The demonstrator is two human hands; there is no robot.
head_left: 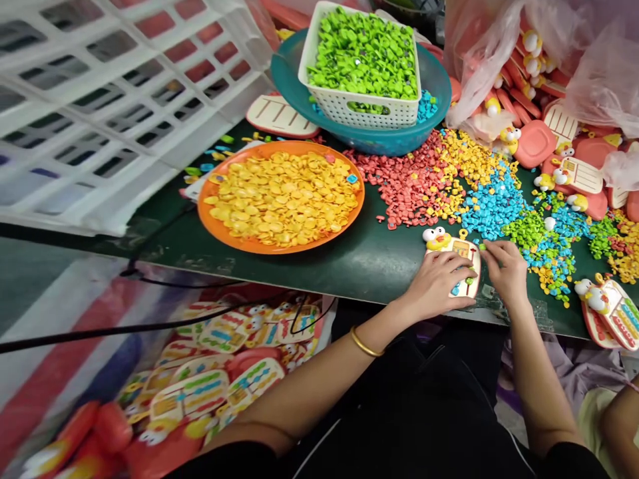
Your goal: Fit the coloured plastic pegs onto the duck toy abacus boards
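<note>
A cream toy board with a googly-eyed yellow-beaked head lies near the table's front edge, with a few small coloured pieces in its slots. My left hand lies across it, fingers bent over its face and gripping it against the table; they cover part of the slots. Just right of the board's upper corner, my right hand pinches a small green piece between thumb and fingertips. Loose blue pieces and green pieces are heaped just beyond that hand.
An orange plate of yellow pieces stands left. Behind it, a white basket of green pieces sits in a teal basin. Red pieces form a heap. Filled boards lie right; others lie below the table, near black cables.
</note>
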